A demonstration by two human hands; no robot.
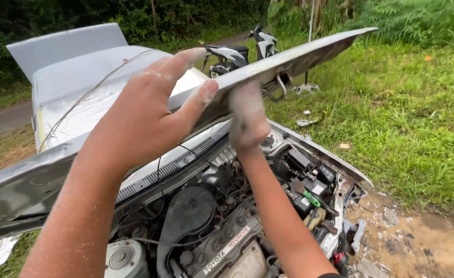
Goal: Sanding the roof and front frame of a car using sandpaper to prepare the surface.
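I see soft, even daylight from above with only faint shadows in the engine bay (221, 216), a pale sheen on the raised hood (288, 59), dark treeline, and slight motion blur on my right hand (247, 118).

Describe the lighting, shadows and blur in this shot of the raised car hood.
Head view: soft, even daylight, no hard shadows on the grass; the engine bay sits in the shade under the hood; the right hand on the hood edge is motion-blurred, the left hand is sharper; wide-lens stretching enlarges the near forearms; the trees behind are dark.
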